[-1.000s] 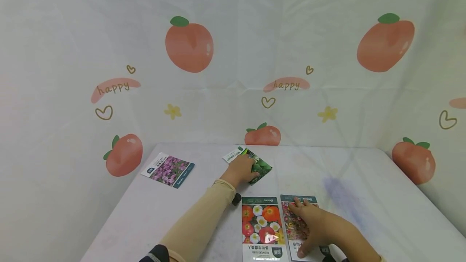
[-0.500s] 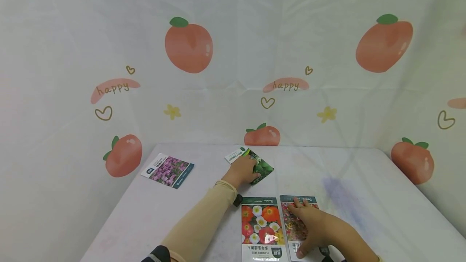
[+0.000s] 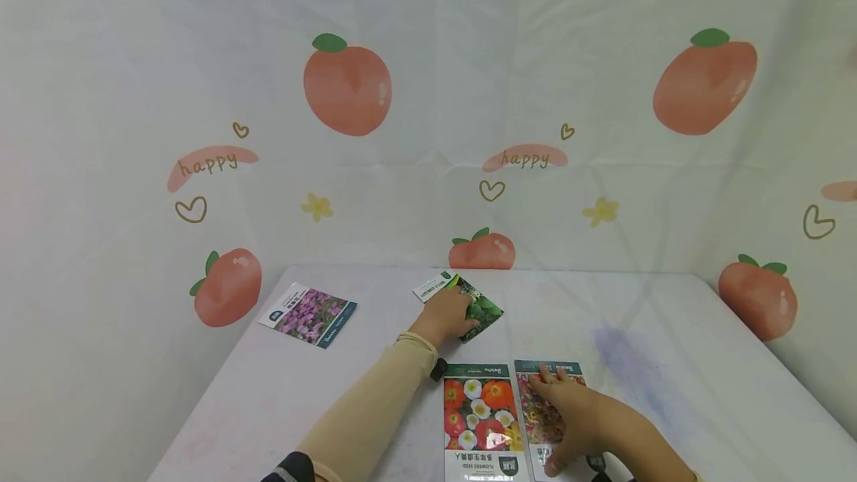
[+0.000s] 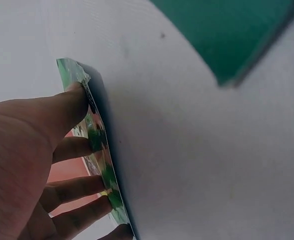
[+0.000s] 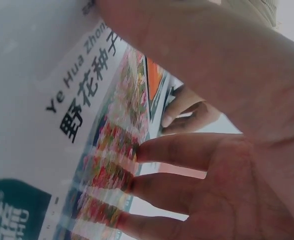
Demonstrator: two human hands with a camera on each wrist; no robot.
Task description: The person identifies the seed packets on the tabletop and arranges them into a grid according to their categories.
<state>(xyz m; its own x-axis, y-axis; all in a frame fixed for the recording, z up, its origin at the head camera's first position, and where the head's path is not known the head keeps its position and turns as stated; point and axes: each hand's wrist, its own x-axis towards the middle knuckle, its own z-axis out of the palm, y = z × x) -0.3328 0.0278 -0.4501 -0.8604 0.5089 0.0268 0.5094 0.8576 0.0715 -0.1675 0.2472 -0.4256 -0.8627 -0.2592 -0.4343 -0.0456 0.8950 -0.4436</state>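
Comprises green-leaf packet beneath outspread left hand; wildflower seed packet beneath splayed right hand; poppy seed packet alongside

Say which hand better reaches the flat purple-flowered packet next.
Likely the left hand: it's nearer that packet, touching a flat green packet. The right hand rests farther, on a pink-flowered packet.

The leaf-print packet is green and white. Left of it, the blossom packet shows purple flowers.

Head: above, forward-down, wide. Wrists: low, close. Head, right wrist share wildflower packet.
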